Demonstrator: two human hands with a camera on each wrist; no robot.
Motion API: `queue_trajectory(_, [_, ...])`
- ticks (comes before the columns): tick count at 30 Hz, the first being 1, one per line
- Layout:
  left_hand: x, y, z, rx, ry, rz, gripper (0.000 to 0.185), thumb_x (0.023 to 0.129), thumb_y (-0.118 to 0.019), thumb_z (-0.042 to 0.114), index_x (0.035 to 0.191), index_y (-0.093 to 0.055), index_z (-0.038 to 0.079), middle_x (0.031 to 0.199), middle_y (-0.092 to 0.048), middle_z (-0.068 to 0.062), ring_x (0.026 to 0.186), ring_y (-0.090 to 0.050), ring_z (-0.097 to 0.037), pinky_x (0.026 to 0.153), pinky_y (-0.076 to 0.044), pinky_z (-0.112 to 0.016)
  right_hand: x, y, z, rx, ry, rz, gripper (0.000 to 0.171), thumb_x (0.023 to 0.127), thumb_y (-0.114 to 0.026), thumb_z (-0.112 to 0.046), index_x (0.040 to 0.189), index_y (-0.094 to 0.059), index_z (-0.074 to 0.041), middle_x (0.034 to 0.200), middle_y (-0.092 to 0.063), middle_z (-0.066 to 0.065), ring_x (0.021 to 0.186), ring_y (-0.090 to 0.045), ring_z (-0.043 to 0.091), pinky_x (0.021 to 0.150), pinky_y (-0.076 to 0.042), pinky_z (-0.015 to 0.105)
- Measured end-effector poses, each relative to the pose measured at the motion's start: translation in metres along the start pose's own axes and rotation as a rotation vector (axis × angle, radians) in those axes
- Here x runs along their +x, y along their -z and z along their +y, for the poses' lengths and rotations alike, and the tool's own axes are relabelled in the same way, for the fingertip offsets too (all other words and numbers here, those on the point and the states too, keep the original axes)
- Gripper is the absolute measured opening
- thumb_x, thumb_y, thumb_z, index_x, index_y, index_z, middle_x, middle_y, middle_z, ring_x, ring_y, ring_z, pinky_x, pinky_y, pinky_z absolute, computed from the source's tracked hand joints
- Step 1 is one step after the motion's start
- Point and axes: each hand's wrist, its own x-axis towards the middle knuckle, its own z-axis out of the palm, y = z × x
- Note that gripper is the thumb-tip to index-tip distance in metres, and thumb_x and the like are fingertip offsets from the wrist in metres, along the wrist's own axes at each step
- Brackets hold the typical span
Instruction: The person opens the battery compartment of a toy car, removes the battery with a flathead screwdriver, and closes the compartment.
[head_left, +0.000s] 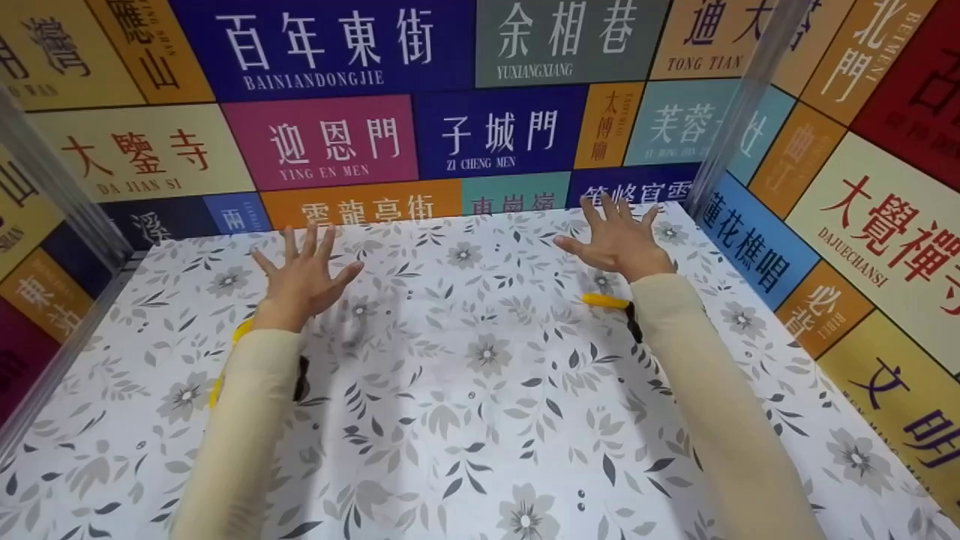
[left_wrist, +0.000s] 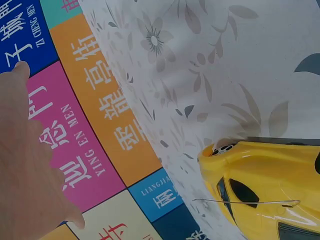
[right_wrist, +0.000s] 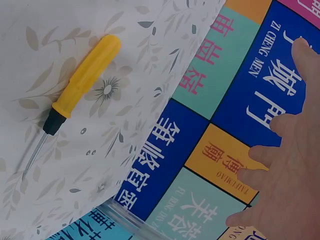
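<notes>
Screwdriver [right_wrist: 75, 95] with yellow handle lies flat on the flowered table [head_left: 480, 420], partly hidden under the right forearm. Right hand [head_left: 619, 240] and left hand [head_left: 304, 274] hover above the table, fingers spread wide, holding nothing.

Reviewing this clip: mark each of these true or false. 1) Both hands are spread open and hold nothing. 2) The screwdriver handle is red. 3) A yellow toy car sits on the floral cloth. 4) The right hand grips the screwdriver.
1) True: the left hand and right hand are spread, holding nothing.
2) False: the screwdriver has a yellow handle.
3) True: the toy car rests on the floral cloth.
4) False: it lies on the cloth, untouched.
</notes>
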Motion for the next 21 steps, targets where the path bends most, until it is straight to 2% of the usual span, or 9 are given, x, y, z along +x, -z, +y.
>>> queue_trajectory(10, [-0.006,0.005,-0.012,-0.021,-0.045,-0.003,0.087,0.098,-0.033,0.067,0.162,-0.007,0.013,0.169,0.008,-0.017,0.152,0.017,-0.048,0.105,0.020,-0.083,-0.001,-0.002,-0.013,-0.010,0.059,0.005,0.099,0.092,-0.030,-0.080,0.163,-0.002,-0.017,0.168,0.005,0.021,0.154,0.003,0.046,0.112,0.012,0.079])
queue_trajectory(16, [-0.015,0.013,-0.025,-0.054,-0.058,-0.025,0.092,0.096,-0.029,0.073,0.162,-0.001,0.016,0.168,0.011,-0.015,0.151,0.019,-0.046,0.103,0.026,-0.080,-0.001,-0.009,-0.026,-0.034,0.115,0.047,0.093,0.095,-0.031,-0.076,0.162,-0.013,-0.015,0.168,-0.006,0.022,0.155,-0.005,0.043,0.116,0.007,0.077])
queue_trajectory(21, [-0.021,0.020,-0.037,-0.077,-0.050,-0.053,0.095,0.094,-0.026,0.077,0.162,0.000,0.016,0.168,0.012,-0.015,0.151,0.020,-0.045,0.103,0.025,-0.080,0.000,-0.016,-0.039,-0.050,0.146,0.074,0.088,0.096,-0.033,-0.073,0.160,-0.022,-0.013,0.168,-0.015,0.018,0.155,-0.011,0.040,0.118,0.003,0.075])
